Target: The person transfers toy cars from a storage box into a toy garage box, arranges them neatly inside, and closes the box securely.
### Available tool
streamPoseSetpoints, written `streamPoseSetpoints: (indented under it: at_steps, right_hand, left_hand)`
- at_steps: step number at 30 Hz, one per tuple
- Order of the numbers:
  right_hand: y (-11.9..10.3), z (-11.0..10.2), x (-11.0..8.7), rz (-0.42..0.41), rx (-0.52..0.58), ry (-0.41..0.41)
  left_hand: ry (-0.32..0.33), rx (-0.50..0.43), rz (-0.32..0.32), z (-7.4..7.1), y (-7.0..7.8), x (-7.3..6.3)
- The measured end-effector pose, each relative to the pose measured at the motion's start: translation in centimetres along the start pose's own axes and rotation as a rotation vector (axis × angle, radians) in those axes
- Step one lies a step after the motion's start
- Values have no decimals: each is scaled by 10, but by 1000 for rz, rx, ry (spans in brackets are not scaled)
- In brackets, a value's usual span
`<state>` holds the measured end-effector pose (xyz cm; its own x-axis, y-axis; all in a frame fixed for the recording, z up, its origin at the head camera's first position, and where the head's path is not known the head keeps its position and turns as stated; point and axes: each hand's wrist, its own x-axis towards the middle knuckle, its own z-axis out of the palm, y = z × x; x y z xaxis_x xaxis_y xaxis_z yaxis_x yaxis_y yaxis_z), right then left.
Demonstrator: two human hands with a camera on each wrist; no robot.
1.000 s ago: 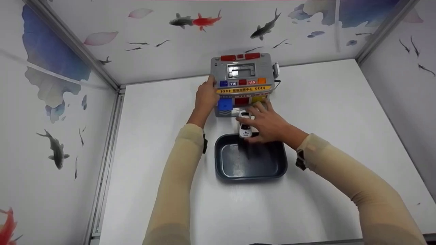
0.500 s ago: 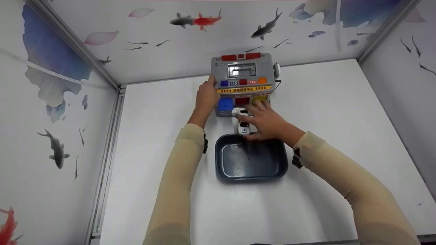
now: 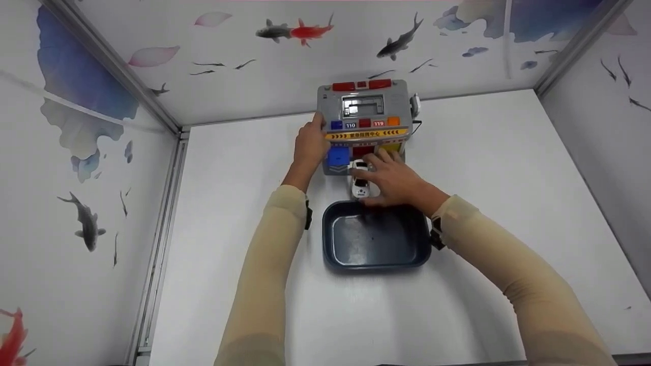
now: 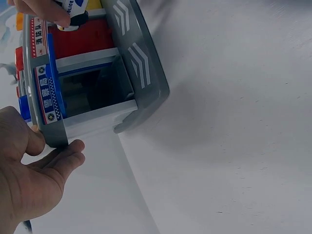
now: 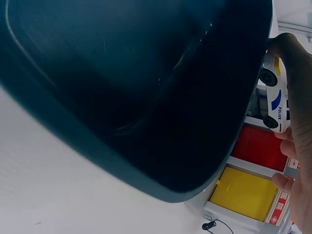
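Note:
A grey toy garage (image 3: 330, 104) with coloured doors stands at the back of the table. My left hand (image 3: 310, 145) grips its left side, thumb and fingers on either side of the corner in the left wrist view. The blue door (image 4: 54, 75) is raised there, showing a dark bay (image 4: 95, 90) behind it. My right hand (image 3: 394, 178) pinches a white toy police car (image 3: 360, 190) lengthwise, its front toward the garage. The car (image 5: 276, 100) is in front of the garage, nearer the red door (image 5: 261, 146) than the yellow door (image 5: 243, 192) in the right wrist view.
A dark blue tub (image 3: 328, 239) sits just in front of the garage, its far rim under my right hand. A white piece (image 3: 415, 104) with a black cord is on the garage's right side. Printed wall panels (image 3: 224, 91) enclose the table (image 3: 234, 168).
My right hand has carried the police car left and slightly forward, off the tub's rim toward the blue-door side. My left hand keeps its place on the garage.

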<state>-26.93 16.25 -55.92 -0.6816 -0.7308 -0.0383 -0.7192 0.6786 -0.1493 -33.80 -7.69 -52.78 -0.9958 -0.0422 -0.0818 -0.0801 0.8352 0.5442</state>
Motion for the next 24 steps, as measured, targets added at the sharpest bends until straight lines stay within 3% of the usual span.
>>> streamPoseSetpoints:
  at_steps: [12,24]
  right_hand:
    - [2,3,18,-6,40,8]
    - [0,7,38,2,62,-65]
  left_hand:
    - [18,18,23,3,-3,3]
    - [2,-14,-6,4,-2,3]
